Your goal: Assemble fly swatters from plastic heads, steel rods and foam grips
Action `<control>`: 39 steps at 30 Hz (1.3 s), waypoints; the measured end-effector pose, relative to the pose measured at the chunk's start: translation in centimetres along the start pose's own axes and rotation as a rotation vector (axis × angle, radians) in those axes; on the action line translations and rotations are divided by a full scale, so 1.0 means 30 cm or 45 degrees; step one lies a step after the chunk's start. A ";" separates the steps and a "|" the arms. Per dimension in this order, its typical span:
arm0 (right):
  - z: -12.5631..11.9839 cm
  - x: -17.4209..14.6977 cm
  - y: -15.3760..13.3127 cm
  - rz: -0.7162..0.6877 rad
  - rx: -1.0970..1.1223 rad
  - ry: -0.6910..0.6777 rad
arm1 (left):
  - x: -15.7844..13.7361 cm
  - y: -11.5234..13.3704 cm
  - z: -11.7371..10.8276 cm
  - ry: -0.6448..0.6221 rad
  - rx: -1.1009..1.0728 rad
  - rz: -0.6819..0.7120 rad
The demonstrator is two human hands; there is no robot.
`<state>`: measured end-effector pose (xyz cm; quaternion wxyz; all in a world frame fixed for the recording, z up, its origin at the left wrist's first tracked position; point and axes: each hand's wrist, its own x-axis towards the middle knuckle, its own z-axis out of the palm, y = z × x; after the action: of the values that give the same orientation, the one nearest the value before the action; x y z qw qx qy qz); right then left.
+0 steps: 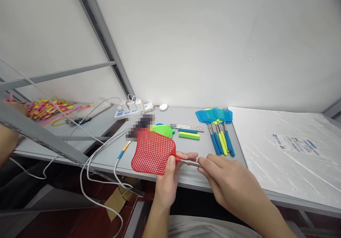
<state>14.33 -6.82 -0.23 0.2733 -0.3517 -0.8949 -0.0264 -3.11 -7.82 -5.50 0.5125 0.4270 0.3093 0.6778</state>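
My left hand [167,181] grips a red fly swatter head [154,152] at its neck, thumb on top, above the table's front edge. A thin metal rod [189,162] runs out of that neck to the right. The fingers of my right hand [226,174] are closed around the rod's other end, so that end is hidden. Behind the red head lie a green swatter head [163,130], several metal rods [186,127], and blue, yellow and green handle grips [189,136]. To the right rests a bunch of swatters with blue heads [214,115] and blue or yellow handles.
A white wrapped package [287,152] covers the table's right side. At the back left stands a power strip [133,111] with plugs; white cables [89,160] hang over the edge. Beyond a metal frame, colourful items [50,108] lie beside another person's arm [7,135].
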 end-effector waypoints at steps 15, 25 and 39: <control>-0.115 0.058 0.033 0.349 0.374 -0.595 | -0.018 -0.043 0.021 0.138 0.175 -0.043; -0.062 0.091 0.066 0.418 0.754 -0.664 | -0.017 -0.086 0.089 0.233 -0.197 0.029; -0.043 0.100 0.046 0.402 1.048 -0.606 | -0.040 -0.117 0.069 0.110 -0.006 0.057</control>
<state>14.01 -4.24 2.19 0.1783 -0.3421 -0.8045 0.4516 0.39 -8.01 -7.89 0.4843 0.4030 0.3200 0.7076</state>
